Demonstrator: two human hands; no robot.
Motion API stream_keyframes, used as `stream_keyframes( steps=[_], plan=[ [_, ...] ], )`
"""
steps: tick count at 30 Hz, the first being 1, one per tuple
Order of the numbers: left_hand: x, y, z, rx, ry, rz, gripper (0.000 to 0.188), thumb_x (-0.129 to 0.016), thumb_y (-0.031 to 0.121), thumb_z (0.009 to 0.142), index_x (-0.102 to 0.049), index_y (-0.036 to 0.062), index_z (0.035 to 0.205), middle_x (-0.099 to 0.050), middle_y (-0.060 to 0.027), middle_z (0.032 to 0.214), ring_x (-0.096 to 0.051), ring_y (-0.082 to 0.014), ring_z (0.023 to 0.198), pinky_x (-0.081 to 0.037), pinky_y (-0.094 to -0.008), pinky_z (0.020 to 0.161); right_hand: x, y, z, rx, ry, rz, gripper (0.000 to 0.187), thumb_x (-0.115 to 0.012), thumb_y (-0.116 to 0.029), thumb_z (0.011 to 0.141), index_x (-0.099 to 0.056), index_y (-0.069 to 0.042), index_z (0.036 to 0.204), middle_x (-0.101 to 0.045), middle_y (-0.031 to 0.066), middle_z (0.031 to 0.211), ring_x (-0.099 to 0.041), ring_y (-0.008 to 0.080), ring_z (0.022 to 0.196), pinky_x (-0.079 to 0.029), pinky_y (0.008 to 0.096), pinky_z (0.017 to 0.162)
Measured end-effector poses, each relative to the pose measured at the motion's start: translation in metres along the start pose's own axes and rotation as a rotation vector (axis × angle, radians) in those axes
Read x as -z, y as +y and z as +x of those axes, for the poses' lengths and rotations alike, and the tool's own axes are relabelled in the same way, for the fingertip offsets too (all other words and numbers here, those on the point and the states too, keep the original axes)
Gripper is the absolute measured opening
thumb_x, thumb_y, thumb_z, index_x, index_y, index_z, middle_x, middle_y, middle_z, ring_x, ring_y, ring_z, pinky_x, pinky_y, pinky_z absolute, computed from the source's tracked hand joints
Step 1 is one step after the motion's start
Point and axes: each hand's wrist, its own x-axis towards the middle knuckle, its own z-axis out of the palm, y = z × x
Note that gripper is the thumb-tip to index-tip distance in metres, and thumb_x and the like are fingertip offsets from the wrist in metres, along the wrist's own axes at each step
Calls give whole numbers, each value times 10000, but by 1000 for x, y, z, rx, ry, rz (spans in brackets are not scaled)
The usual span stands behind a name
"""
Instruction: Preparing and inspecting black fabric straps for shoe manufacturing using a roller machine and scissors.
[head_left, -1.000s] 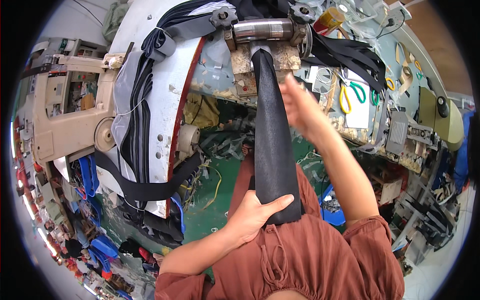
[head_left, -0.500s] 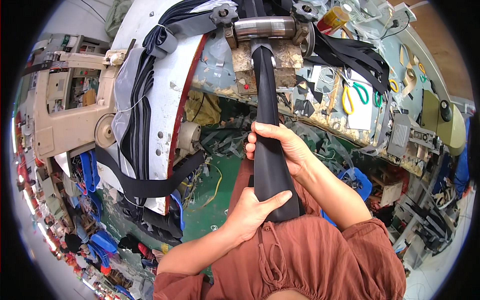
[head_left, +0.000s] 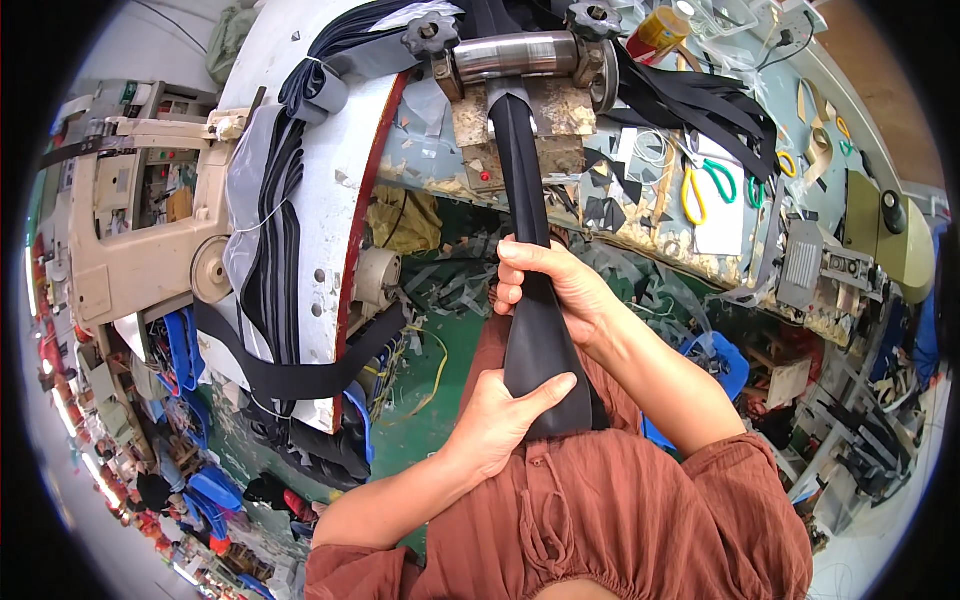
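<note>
The black strip (head_left: pixel 545 365) runs from the metal roller (head_left: pixel 515 55) to the lap (head_left: pixel 610 460). The right hand (head_left: pixel 568 285) grips it midway, fingertips (head_left: pixel 509 294) at its left edge; the left hand (head_left: pixel 495 425) clasps its wide lower end, thumb on top, other fingers hidden.

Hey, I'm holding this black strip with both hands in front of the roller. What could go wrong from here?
Creasing: the black strip is broad at the left grip but narrows beyond the right grip, so it might fold unevenly before the metal roller.

Slipping: the left thumb presses the strip's wide end; if that pressure eases, the end could slide free.

Snagging: loose dark scraps lie right of the strip and might cling to it.
</note>
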Motion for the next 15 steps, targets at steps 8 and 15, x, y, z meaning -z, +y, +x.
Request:
stream_keyframes(
  steps=[8,15],
  plan=[
    [4,3,0,37,3,-2,256,-648,100,851,-558,-60,1030,-635,-103,931,-640,-163,822,-536,-293,751,0,1,6,-9,-24,-14,254,-749,-172,747,-527,-98,847,-548,-1,644,-567,112,562,-501,280,560],
    [3,1,-1,12,13,-13,217,-690,160,830,-612,-16,931,-640,-37,875,-602,-81,762,-501,-237,680,2,1,8,-10,-18,-29,236,-744,-184,751,-544,-94,837,-547,1,637,-566,111,564,-505,277,564]
  ],
)
